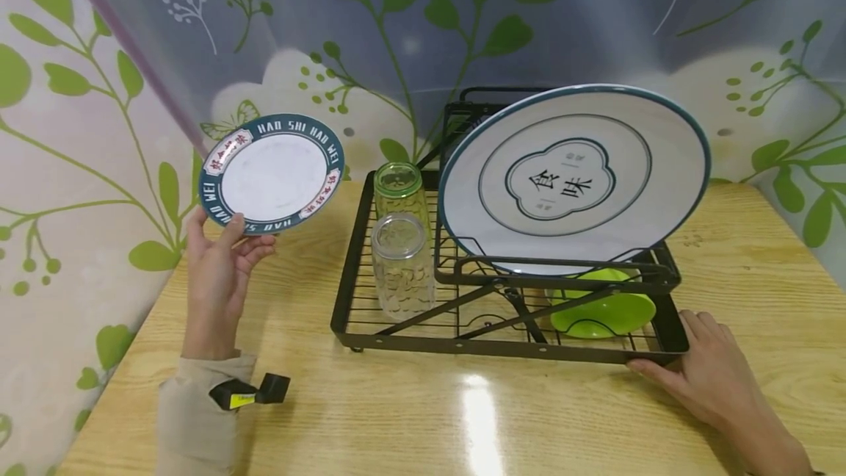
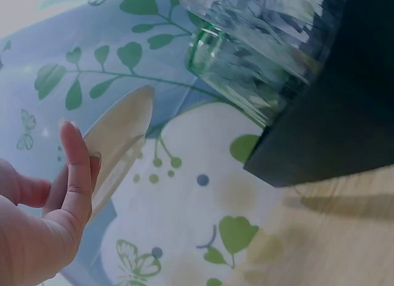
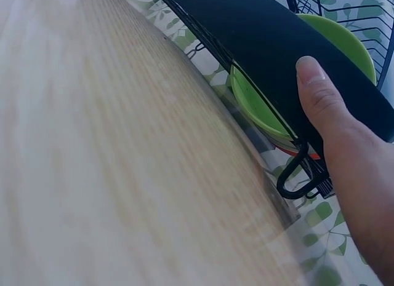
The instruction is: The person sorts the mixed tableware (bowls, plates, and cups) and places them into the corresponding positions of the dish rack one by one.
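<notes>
My left hand point(image 1: 221, 270) pinches a small plate point(image 1: 274, 175) by its lower rim, thumb on the face and fingers behind. This plate has a teal lettered rim and is held tilted in the air, left of a black dish rack point(image 1: 489, 349). The left wrist view catches the plate's pale underside point(image 2: 126, 135). My right hand point(image 1: 717, 373) grips the rack's front right corner, and its thumb point(image 3: 320, 92) lies against the black side wall. A large white plate point(image 1: 571, 105) with a teal rim leans in the upper tier, tilted back.
On the rack's left side stand a clear glass point(image 1: 403, 281) and a green glass point(image 1: 399, 189), both upside down. A lime-green bowl point(image 1: 601, 314) sits in the lower right under the large plate. The wooden table point(image 1: 410, 417) meets a leaf-patterned wall covering point(image 1: 390, 20) behind.
</notes>
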Tool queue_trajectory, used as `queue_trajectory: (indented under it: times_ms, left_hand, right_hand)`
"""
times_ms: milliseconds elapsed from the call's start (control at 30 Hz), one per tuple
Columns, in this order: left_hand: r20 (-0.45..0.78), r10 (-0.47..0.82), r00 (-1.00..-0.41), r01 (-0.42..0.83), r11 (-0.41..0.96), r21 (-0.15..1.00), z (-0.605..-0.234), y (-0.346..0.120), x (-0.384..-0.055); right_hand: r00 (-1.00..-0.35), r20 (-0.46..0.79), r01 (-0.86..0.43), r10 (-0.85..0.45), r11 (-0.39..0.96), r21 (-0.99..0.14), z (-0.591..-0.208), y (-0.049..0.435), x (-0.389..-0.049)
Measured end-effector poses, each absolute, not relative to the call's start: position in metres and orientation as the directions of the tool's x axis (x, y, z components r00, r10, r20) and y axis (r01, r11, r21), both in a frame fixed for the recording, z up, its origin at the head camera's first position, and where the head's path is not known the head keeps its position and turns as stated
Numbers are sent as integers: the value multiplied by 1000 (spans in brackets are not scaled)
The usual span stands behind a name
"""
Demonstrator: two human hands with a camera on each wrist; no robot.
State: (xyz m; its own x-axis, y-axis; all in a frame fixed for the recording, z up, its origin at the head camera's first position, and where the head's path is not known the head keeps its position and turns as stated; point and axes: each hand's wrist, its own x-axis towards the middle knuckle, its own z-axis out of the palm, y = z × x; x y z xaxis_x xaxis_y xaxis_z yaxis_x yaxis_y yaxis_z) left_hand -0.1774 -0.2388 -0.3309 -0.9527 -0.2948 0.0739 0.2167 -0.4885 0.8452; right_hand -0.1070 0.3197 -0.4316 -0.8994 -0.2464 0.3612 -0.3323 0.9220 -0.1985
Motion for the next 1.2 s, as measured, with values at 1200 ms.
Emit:
queue_trajectory:
  times_ms: [1200]
  left_hand:
    - [498, -400, -769, 639, -482, 600, -257, -163, -162]
  right_hand:
    - [-898, 370, -342, -239, 908, -242, -433, 318, -107]
